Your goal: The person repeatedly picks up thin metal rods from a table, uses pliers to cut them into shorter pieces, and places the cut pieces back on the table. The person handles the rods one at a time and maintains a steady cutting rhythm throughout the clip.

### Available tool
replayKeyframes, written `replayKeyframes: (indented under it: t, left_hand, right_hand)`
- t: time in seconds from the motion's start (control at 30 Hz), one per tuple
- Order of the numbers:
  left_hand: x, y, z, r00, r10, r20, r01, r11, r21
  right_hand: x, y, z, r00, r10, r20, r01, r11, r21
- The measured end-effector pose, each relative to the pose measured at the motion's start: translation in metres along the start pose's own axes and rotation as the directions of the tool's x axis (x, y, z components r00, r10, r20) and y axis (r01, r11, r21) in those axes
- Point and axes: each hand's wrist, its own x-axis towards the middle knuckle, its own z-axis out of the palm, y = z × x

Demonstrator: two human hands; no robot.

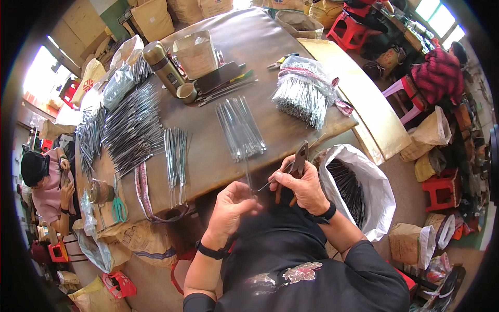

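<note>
My right hand [304,186] is wrapped round a pair of pliers [300,160], their dark jaws pointing up and away from me. A short thin wire [265,185] sticks out to the left from its fingers. My left hand [233,207], slightly blurred, pinches the lower end of a thin metal rod [248,174] that rises toward the table. The fingertips of both hands are close together in front of my dark shirt. Just beyond them, a row of thin metal rods [240,127] lies on the brown table [208,156].
A plastic-wrapped rod bundle [304,96] lies at the right, with larger rod piles [132,127] at the left. A thermos [162,65] stands beside a cup [186,92] and a box [195,54]. An open white sack [382,200] holding dark rods stands by my right arm. Other people sit nearby.
</note>
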Motion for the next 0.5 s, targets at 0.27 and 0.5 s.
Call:
replayKeyframes:
  t: [0.27,0.5]
  left_hand:
    - [-0.007,0.001,0.007,0.996,0.077,0.037,-0.077,0.997,0.0]
    - [-0.009,-0.001,0.009,0.991,0.132,-0.002,-0.132,0.991,-0.024]
  right_hand:
    - [-0.005,0.012,0.007,0.997,-0.072,0.014,0.073,0.997,-0.036]
    - [-0.012,0.014,0.012,0.999,-0.032,0.043,0.038,0.99,-0.137]
